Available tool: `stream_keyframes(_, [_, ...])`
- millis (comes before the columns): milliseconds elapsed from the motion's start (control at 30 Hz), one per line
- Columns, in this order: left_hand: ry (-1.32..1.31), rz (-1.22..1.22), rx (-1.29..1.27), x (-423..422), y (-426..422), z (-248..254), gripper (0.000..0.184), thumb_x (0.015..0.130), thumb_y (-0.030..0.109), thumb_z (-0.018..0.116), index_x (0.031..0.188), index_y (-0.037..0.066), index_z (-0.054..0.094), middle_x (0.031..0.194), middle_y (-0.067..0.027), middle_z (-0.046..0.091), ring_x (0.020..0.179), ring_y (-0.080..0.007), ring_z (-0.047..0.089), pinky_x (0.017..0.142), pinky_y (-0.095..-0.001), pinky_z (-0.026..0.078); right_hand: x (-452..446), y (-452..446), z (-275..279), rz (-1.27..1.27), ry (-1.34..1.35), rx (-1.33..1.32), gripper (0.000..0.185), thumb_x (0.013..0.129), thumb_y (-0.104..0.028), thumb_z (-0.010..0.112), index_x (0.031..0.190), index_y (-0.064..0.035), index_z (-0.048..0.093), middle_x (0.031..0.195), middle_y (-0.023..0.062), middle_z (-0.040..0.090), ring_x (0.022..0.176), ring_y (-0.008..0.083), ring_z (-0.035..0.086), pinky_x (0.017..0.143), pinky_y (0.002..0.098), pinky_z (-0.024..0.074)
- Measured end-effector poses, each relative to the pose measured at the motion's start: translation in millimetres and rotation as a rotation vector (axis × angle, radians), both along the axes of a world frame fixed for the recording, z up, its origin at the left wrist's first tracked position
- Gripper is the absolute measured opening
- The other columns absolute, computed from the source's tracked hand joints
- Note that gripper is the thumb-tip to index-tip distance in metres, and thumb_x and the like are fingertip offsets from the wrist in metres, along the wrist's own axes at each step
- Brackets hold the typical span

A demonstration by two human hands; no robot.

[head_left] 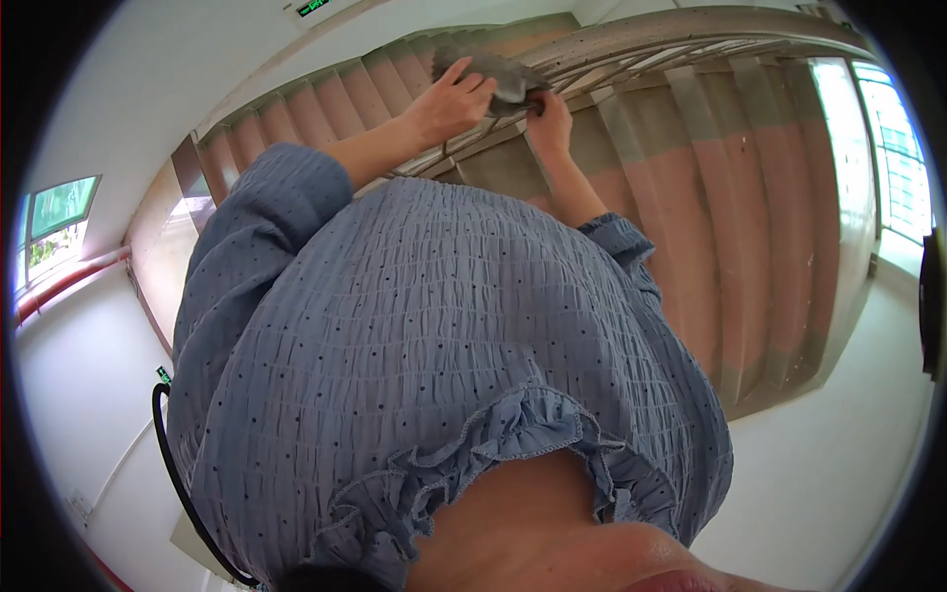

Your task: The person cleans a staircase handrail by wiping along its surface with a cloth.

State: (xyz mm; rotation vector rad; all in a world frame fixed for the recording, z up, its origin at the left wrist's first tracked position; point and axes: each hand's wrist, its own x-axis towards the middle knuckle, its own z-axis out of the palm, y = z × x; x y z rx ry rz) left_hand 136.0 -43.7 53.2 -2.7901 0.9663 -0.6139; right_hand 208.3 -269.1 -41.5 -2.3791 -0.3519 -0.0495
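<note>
Grey cloth (510, 87) sits upper centre of frame, between the hands. Left hand (454, 107) has fingers clamped on its left part; right hand (552, 126) pinches its lower-right edge. Two-point hold probably keeps it spread and controlled. Handrail (710, 32) is right alongside; can't tell if they touch.
</note>
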Motion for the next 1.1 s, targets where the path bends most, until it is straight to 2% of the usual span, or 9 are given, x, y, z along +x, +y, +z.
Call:
stream_keyframes(267, [0.017, 0.055, 0.056, -11, 8, -11, 0.022, 0.081, 0.013, 0.061, 0.099, 0.005, 0.071, 0.119, -0.0056, 0.061, 0.107, -0.0191, 0.057, 0.115, -0.0467, 0.034, 2, 0, 8, 0.057, -0.076, -0.064, 0.017, 0.079, -0.006, 0.065, 0.095, -0.0079, 0.069, 0.097, 0.0149, 0.068, 0.098, 0.0378, 0.064, 0.085, 0.0457, 0.0507])
stream_keyframes(333, [0.029, 0.081, 0.032, -21, 17, -16, 0.022, 0.081, 0.013, 0.061, 0.098, 0.005, 0.071, 0.119, -0.0055, 0.061, 0.108, -0.0192, 0.057, 0.115, -0.0464, 0.034, -5, 7, -2, 0.226, 0.015, -0.016, 0.017, 0.078, -0.005, 0.066, 0.093, -0.0113, 0.067, 0.100, 0.0101, 0.066, 0.102, 0.0341, 0.062, 0.088, 0.0496, 0.0454])
stream_keyframes(433, [0.080, 0.153, 0.041, -55, 38, -32, 0.022, 0.081, 0.012, 0.061, 0.100, 0.006, 0.071, 0.118, -0.0057, 0.061, 0.108, -0.0194, 0.057, 0.114, -0.0461, 0.035, -29, 12, -3, 0.451, 0.027, -0.020, 0.017, 0.077, -0.006, 0.067, 0.093, -0.0109, 0.067, 0.097, 0.0080, 0.066, 0.101, 0.0327, 0.063, 0.085, 0.0482, 0.0466])
stream_keyframes(533, [0.160, 0.258, -0.013, -90, 45, -53, 0.023, 0.082, 0.013, 0.061, 0.103, 0.008, 0.071, 0.118, -0.0063, 0.061, 0.110, -0.0206, 0.057, 0.114, -0.0464, 0.035, -28, 19, 30, 0.579, -0.145, -0.141, 0.016, 0.078, -0.006, 0.067, 0.093, -0.0135, 0.069, 0.093, 0.0049, 0.064, 0.099, 0.0284, 0.063, 0.088, 0.0447, 0.0456])
stream_keyframes(667, [0.207, 0.440, -0.320, -98, 23, -65, 0.026, 0.085, 0.008, 0.058, 0.109, 0.009, 0.069, 0.118, -0.0047, 0.060, 0.111, -0.0233, 0.058, 0.112, -0.0459, 0.035, 4, 39, 84, 0.714, -0.471, -0.232, 0.014, 0.083, -0.010, 0.063, 0.093, -0.0160, 0.070, 0.093, 0.0029, 0.063, 0.098, 0.0250, 0.062, 0.093, 0.0416, 0.0429])
stream_keyframes(800, [0.235, 0.580, -0.652, -58, 1, -72, 0.032, 0.084, 0.002, 0.056, 0.112, 0.013, 0.069, 0.117, -0.0048, 0.061, 0.113, -0.0276, 0.058, 0.108, -0.0466, 0.036, 41, 50, 100, 0.690, -0.565, -0.320, 0.015, 0.085, -0.011, 0.060, 0.095, -0.0166, 0.070, 0.095, 0.0020, 0.064, 0.098, 0.0235, 0.062, 0.094, 0.0422, 0.0419])
stream_keyframes(900, [0.252, 0.710, -0.705, -61, 13, -87, 0.037, 0.082, 0.000, 0.057, 0.113, 0.016, 0.070, 0.115, -0.0042, 0.063, 0.112, -0.0276, 0.059, 0.107, -0.0469, 0.036, 35, 58, 88, 0.653, -0.470, -0.548, 0.017, 0.085, -0.011, 0.060, 0.096, -0.0178, 0.071, 0.098, 0.0025, 0.065, 0.102, 0.0216, 0.062, 0.098, 0.0436, 0.0405])
stream_keyframes(967, [0.353, 0.813, -0.657, -80, 24, -87, 0.039, 0.083, -0.001, 0.056, 0.114, 0.018, 0.070, 0.114, -0.0039, 0.065, 0.113, -0.0269, 0.060, 0.106, -0.0478, 0.036, 24, 63, 67, 0.803, -0.394, -0.716, 0.020, 0.085, -0.011, 0.058, 0.097, -0.0204, 0.071, 0.103, 0.0026, 0.066, 0.107, 0.0212, 0.062, 0.101, 0.0456, 0.0389])
stream_keyframes(1100, [0.403, 0.795, -0.607, -82, 25, -85, 0.037, 0.083, 0.001, 0.057, 0.113, 0.018, 0.071, 0.116, -0.0039, 0.065, 0.114, -0.0266, 0.059, 0.106, -0.0487, 0.036, 25, 58, 70, 0.834, -0.425, -0.691, 0.021, 0.087, -0.013, 0.056, 0.097, -0.0225, 0.072, 0.104, 0.0017, 0.068, 0.108, 0.0216, 0.063, 0.103, 0.0462, 0.0385])
